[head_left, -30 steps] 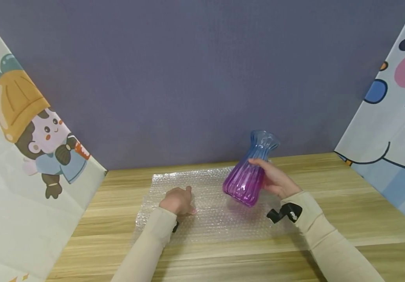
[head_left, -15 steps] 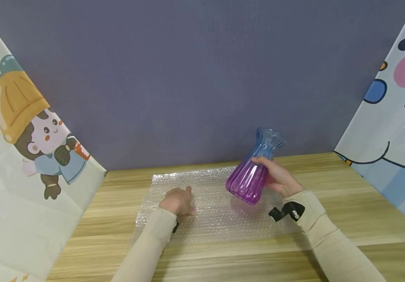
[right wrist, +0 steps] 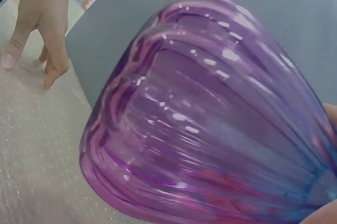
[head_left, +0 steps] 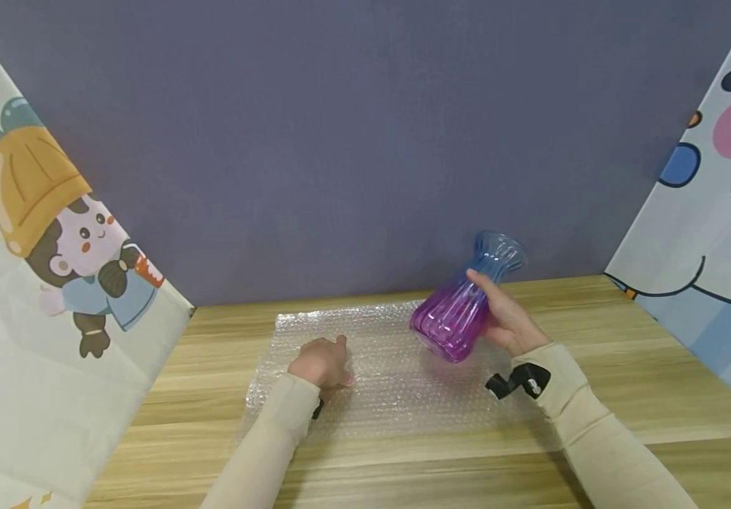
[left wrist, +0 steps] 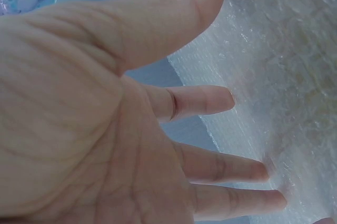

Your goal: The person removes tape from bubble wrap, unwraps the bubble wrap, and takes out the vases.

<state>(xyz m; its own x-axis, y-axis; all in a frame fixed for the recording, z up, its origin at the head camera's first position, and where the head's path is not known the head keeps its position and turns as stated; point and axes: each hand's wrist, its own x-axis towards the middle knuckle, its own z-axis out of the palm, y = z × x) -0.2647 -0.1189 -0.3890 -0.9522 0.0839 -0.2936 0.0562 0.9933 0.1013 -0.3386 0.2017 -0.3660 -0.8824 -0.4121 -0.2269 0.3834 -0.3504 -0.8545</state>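
Note:
My right hand (head_left: 509, 319) grips a ribbed glass vase (head_left: 454, 311), blue at its flared mouth and purple toward the base. The vase is tilted, mouth up and to the right, above a sheet of bubble wrap (head_left: 378, 396). In the right wrist view the purple body of the vase (right wrist: 200, 108) fills most of the picture. My left hand (head_left: 321, 362) is on the left part of the bubble wrap. Its fingers are spread and its fingertips touch the sheet in the left wrist view, where the palm (left wrist: 79, 118) holds nothing.
The bubble wrap lies flat on a wood-grain table (head_left: 187, 424). A dark grey-blue wall (head_left: 314, 155) rises behind the table. White panels with cartoon prints stand at the left (head_left: 34, 297) and right (head_left: 677, 261).
My right hand has moved the vase a little to the right and tipped its mouth further right. My left hand has stayed in place on the bubble wrap.

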